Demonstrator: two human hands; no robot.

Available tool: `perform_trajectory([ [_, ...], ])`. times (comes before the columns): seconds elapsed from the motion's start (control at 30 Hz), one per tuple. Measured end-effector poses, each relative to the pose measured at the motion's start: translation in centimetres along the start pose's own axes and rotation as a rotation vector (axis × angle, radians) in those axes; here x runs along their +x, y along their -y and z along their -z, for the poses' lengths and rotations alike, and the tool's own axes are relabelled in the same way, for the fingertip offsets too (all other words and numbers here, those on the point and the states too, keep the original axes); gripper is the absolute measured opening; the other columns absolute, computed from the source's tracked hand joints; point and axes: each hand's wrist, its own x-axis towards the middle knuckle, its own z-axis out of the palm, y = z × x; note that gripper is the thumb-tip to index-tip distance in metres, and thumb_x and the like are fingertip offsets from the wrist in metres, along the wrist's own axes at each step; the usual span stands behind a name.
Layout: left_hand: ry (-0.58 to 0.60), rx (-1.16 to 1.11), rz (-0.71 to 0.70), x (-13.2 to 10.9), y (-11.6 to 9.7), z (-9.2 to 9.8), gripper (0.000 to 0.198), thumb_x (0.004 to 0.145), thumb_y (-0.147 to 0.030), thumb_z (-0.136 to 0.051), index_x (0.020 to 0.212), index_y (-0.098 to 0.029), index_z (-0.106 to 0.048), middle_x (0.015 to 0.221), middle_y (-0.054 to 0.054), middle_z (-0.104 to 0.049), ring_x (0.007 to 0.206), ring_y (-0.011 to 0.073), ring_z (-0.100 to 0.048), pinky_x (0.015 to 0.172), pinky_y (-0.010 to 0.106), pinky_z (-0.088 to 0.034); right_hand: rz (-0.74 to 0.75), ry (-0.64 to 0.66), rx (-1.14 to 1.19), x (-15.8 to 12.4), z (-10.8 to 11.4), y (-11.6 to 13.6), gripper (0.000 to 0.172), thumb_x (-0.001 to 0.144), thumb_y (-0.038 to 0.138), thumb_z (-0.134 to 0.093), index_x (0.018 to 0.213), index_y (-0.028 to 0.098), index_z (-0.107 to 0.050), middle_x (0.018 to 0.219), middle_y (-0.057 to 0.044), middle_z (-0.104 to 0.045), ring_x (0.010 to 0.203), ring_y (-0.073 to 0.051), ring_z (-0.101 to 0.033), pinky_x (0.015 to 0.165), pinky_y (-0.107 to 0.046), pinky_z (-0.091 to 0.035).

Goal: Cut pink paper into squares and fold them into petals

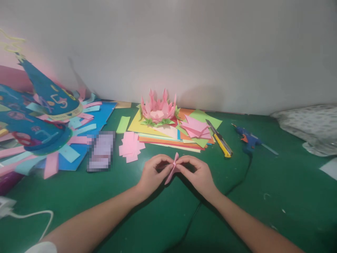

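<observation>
Both hands meet over the green table (263, 182), pinching a narrow folded pink paper piece (171, 169). My left hand (152, 174) grips its left side with closed fingers. On the right side my right hand (197, 174) does the same. The paper stands tilted, its upper tip between my fingertips. Behind it a pink paper lotus (158, 110) with green leaves sits on a stack of coloured sheets (147, 128). Several small pink paper squares (130, 146) lie to the left of the stack, and folded pink pieces (196, 128) lie on it.
A yellow utility knife (221, 142) and a blue glue gun (247, 138) with its black cord lie at the right. Blue party hats (50, 95) with paper strips fill the left. A white cable (34, 214) runs at the lower left. A patterned cloth (308, 126) lies far right.
</observation>
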Motion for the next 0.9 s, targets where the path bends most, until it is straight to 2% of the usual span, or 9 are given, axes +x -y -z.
perform_trajectory([
  [0.17, 0.009, 0.008, -0.048, 0.03, 0.04, 0.14, 0.010, 0.082, -0.024, -0.059, 0.084, -0.016, -0.065, 0.087, 0.007, -0.065, 0.081, 0.0160, -0.062, 0.073, 0.026, -0.052, 0.000, 0.009, 0.020, -0.02, -0.06, -0.03, 0.006, 0.078, 0.026, -0.063, 0.075, 0.021, -0.066, 0.078, -0.003, -0.068, 0.075, -0.018, -0.063, 0.070, -0.030, -0.051],
  [0.47, 0.016, 0.156, -0.169, 0.10, -0.15, 0.22, 0.005, 0.079, -0.015, -0.059, 0.079, -0.018, -0.064, 0.083, 0.006, -0.064, 0.083, 0.0156, -0.060, 0.074, 0.026, -0.050, 0.030, 0.051, 0.004, -0.23, -0.15, -0.18, 0.005, 0.078, 0.022, -0.060, 0.075, 0.021, -0.064, 0.079, -0.003, -0.067, 0.074, -0.018, -0.062, 0.070, -0.030, -0.050],
  [0.77, 0.085, 0.215, -0.155, -0.01, -0.09, 0.11, 0.006, 0.078, -0.014, -0.057, 0.076, -0.017, -0.061, 0.080, 0.004, -0.057, 0.074, 0.0126, -0.057, 0.065, 0.021, -0.048, 0.090, 0.125, -0.022, -0.39, -0.24, 0.06, 0.008, 0.077, 0.015, -0.054, 0.072, 0.021, -0.056, 0.074, -0.001, -0.058, 0.066, -0.014, -0.056, 0.059, -0.023, -0.045],
  [0.9, 0.091, 0.200, -0.155, 0.05, 0.07, 0.12, 0.006, 0.078, -0.013, -0.057, 0.078, -0.017, -0.061, 0.092, 0.006, -0.057, 0.086, 0.0140, -0.058, 0.071, 0.022, -0.050, 0.100, 0.138, -0.019, -0.39, -0.28, -0.30, 0.009, 0.078, 0.013, -0.053, 0.073, 0.021, -0.056, 0.073, 0.000, -0.058, 0.067, -0.013, -0.055, 0.060, -0.023, -0.044],
])
